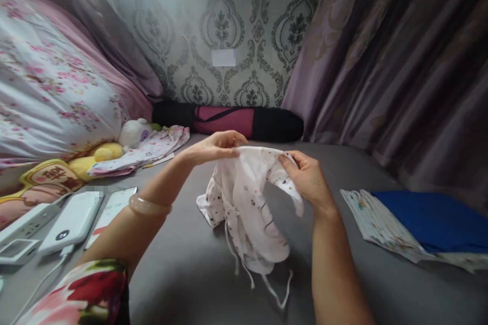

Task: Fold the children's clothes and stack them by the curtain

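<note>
Head view: both hands, left hand (213,148) and right hand (307,177), pinch the small white garment (244,198) by its top edge. Pinching far apart would likely keep that edge taut while the ties (267,284) dangle near the grey bed (190,264).

I could not see my left hand's (213,148) fingertips or my right hand's (307,179) thumb tip; the white garment (247,203) covered them. A patch above the power bank (72,222) was blurred out. The socket strip (23,223) ran off the left edge, and the blue cloth (434,221) off the right. The print on the paper (110,210) was too small for me to read.
</note>
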`<action>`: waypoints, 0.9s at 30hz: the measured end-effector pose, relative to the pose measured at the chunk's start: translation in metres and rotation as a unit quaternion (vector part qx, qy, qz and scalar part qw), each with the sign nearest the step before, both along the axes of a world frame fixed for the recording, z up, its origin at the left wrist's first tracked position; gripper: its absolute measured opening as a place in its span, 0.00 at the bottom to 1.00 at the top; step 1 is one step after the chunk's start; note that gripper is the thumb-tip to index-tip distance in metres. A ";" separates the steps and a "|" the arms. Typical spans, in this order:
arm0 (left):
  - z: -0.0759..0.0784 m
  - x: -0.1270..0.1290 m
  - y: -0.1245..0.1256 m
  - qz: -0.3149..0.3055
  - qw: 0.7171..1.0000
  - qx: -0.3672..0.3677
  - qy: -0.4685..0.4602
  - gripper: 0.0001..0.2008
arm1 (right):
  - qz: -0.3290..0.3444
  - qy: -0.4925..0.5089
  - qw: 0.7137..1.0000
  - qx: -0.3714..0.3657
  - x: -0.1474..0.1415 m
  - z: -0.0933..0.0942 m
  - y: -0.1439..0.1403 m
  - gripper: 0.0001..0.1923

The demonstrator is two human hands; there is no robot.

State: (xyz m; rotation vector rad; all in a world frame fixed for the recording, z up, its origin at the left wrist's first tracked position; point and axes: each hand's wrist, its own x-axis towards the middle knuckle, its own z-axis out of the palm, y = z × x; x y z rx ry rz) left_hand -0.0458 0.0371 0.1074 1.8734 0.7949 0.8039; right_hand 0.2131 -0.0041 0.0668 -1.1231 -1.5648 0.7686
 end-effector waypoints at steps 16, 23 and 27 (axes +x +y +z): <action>-0.081 0.070 -0.001 -0.007 0.994 -0.010 -0.104 0.12 | 0.083 -0.193 0.956 -0.205 0.098 -0.011 -0.010 0.15; -0.076 0.087 -0.005 -0.019 0.991 -0.060 -0.119 0.13 | 0.180 -0.133 0.956 -0.189 0.072 -0.016 0.001 0.21; -0.069 0.090 -0.008 -0.044 0.991 -0.065 -0.104 0.13 | 0.168 -0.102 0.978 -0.076 0.044 -0.021 0.014 0.20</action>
